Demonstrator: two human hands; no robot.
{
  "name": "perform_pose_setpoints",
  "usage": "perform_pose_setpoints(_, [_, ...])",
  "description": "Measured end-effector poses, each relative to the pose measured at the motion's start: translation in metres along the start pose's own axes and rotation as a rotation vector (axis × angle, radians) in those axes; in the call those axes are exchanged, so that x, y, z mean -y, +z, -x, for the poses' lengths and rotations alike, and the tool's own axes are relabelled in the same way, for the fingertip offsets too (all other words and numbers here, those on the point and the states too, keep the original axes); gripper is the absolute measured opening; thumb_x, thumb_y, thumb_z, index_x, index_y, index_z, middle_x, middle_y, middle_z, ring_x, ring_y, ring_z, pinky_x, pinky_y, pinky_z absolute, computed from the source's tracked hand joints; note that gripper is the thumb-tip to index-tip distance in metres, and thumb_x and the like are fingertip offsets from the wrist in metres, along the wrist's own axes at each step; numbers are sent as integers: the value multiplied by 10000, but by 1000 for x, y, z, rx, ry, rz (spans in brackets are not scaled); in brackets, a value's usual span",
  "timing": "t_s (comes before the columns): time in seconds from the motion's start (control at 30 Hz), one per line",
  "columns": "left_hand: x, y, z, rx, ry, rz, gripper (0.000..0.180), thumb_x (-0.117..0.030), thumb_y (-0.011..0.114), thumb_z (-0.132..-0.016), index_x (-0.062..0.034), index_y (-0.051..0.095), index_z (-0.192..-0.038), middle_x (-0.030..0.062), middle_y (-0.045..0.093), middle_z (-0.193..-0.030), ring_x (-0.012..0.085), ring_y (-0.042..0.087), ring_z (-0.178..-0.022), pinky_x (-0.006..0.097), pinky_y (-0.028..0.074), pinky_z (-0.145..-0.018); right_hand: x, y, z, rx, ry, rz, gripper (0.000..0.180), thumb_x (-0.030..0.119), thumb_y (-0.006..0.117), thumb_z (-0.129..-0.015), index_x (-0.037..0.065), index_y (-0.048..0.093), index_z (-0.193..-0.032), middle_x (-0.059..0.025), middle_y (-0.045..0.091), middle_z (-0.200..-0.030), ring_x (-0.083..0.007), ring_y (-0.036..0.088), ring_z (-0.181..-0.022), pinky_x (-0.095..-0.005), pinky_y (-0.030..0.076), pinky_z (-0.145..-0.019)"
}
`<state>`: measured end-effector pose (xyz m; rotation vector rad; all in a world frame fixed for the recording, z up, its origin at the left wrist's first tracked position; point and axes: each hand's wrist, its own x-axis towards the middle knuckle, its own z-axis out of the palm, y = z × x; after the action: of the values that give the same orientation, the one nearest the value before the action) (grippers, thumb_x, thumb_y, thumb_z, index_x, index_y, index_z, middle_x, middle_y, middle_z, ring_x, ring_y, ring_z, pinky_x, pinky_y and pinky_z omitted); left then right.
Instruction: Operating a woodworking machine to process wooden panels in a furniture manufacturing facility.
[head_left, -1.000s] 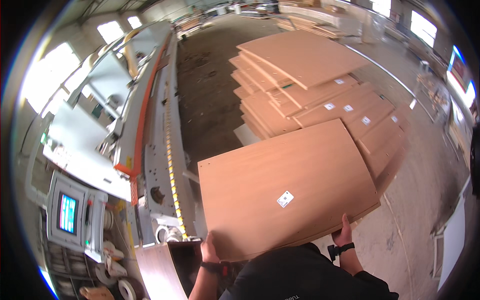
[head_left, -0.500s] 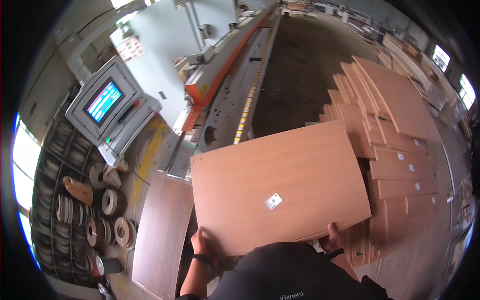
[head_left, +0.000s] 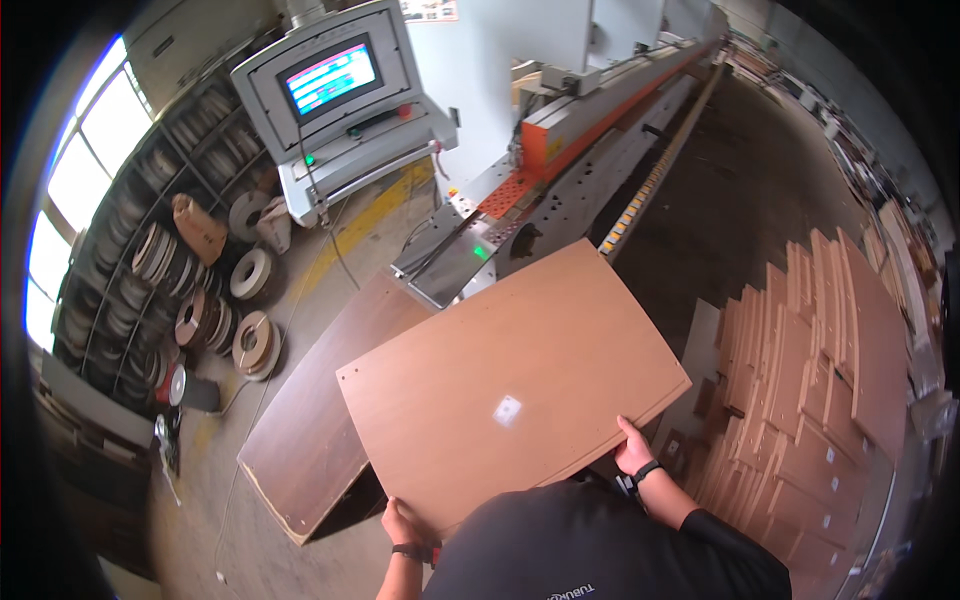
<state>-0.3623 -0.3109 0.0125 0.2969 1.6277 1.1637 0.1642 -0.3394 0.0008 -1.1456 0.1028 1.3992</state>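
A brown wood-grain panel (head_left: 500,370) with a white label and small holes near its edges is held level in front of my body. Its near left corner is in the grip of my left hand (head_left: 398,522), thumb on top, with the fingers hidden below. My right hand (head_left: 632,447) grips the near right edge the same way. The panel's far left part overlaps a darker board-topped stand (head_left: 325,410). Beyond the panel's far edge lies the metal infeed end of a long machine (head_left: 465,255) with an orange guard (head_left: 535,150).
At the left stands a control console (head_left: 340,100) with a lit screen. Rolls of edge banding (head_left: 257,345) sit on the floor beside a full rack (head_left: 130,260). Stacked brown panels (head_left: 800,400) rise at the right. A cable (head_left: 245,440) crosses the floor.
My body and view have turned right to left, toward the machine, carrying the panel along. The console and machine now appear farther right. Both hands keep their hold on the panel.
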Motion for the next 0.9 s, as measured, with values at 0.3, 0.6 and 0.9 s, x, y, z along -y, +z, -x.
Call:
perform_pose_setpoints(0.3, [24, 19, 62, 145, 264, -466, 338, -347, 563, -1019, -14, 612, -993, 89, 679, -941, 165, 652, -837, 323, 538, -699, 71, 66, -95, 293, -29, 969, 437, 354, 621, -1017, -78, 643, -1080, -150, 724, -1000, -217, 734, -768, -343, 596, -683])
perform_pose_setpoints(0.6, [17, 100, 77, 66, 96, -464, 297, -352, 541, -1037, -57, 561, -1024, 39, 598, -732, 150, 566, -530, 281, 443, -411, 103, 91, -145, 352, -70, 1027, 428, 354, 599, -1030, -58, 656, -927, -117, 703, -766, -172, 695, -650, -306, 558, -574])
perform_pose_setpoints(0.9, [44, 141, 55, -73, 59, -329, 343, -359, 596, -1007, -48, 538, -1139, 68, 630, -899, 142, 593, -663, 269, 452, -510, 136, 110, -175, 314, -119, 966, 410, 333, 598, -1034, -22, 627, -831, -80, 647, -648, -142, 624, -567, -289, 508, -541])
